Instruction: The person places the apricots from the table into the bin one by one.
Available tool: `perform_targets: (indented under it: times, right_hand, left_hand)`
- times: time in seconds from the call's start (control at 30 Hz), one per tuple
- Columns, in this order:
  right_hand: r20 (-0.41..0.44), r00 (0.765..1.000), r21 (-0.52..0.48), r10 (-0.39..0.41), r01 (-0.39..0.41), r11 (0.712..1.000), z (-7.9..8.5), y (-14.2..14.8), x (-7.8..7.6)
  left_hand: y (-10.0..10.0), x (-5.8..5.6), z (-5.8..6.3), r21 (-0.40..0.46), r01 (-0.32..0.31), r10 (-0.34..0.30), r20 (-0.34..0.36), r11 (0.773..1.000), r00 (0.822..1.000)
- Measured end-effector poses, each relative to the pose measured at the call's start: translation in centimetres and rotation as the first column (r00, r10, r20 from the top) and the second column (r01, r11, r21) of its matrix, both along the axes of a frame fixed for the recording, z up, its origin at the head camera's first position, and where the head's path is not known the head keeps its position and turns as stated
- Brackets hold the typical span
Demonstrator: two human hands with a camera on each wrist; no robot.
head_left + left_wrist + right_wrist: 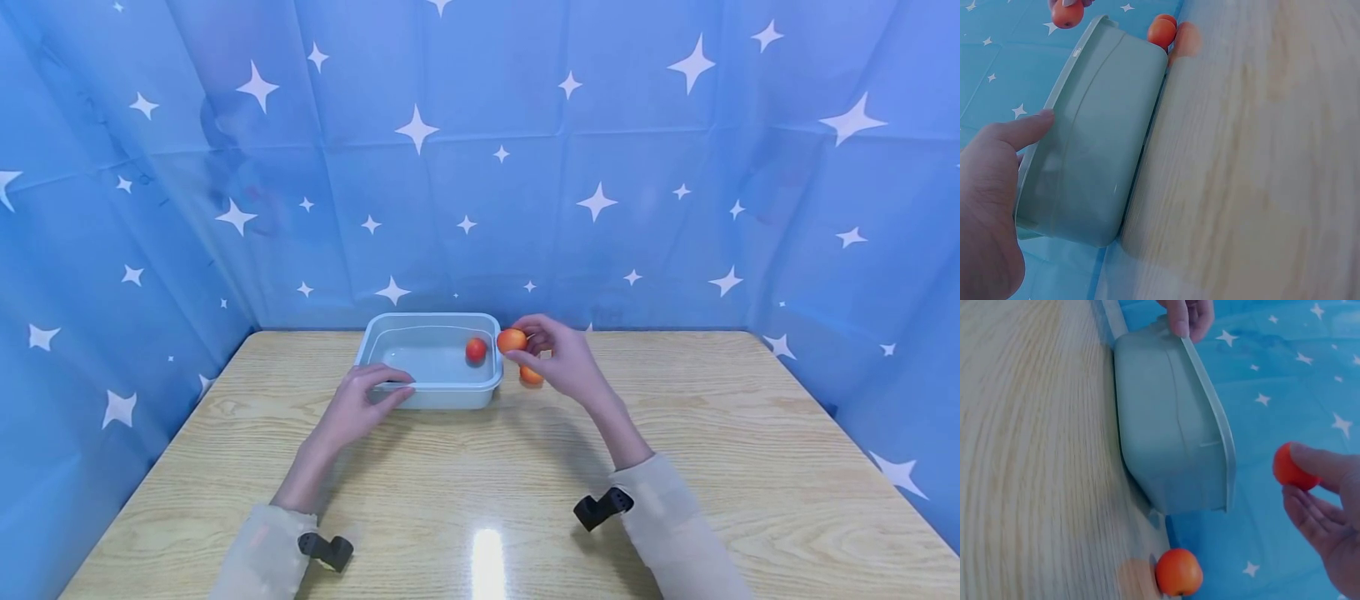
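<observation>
Near frame centre, the right hand [562,360] pinches 1 orange-red fruit [512,340]; lower left, the left hand [363,404] grips the tub [457,387].

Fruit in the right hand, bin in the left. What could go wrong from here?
1. The right hand holds the held fruit by its fingertips beside the bin's right rim; a slip could drop it outside.
2. The fruit inside sits near that right wall, so one dropped there might knock it.
3. The loose fruits on the table beside the bin look round and could roll if bumped.
</observation>
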State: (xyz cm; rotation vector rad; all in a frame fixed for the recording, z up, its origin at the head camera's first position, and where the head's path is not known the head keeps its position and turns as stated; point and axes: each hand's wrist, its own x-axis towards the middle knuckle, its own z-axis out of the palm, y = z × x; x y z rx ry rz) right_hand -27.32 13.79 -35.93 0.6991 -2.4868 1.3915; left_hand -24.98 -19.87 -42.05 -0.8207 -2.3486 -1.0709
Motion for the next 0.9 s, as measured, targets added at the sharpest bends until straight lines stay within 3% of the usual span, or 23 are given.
perform_targets:
  times: [0.43,0.67,0.9]
  right_hand:
    - [-0.042,0.998,-0.024,0.049,-0.050,0.998,-0.8,-1.7,0.0]
    - [-0.107,0.992,0.005,0.060,-0.060,0.998,-1.5,-2.5,-0.2]
    - [-0.049,0.996,-0.023,0.079,-0.080,0.997,-2.1,-3.7,-0.2]
  left_hand:
    - [0.0,0.0,-0.1,0.003,-0.004,0.004,0.021,1.000,1.000]
    - [0.0,0.0,0.0,-0.003,-0.003,0.003,0.015,1.000,1.000]
    - [0.1,0.1,0.1,0.002,0.003,-0.003,0.012,1.000,1.000]
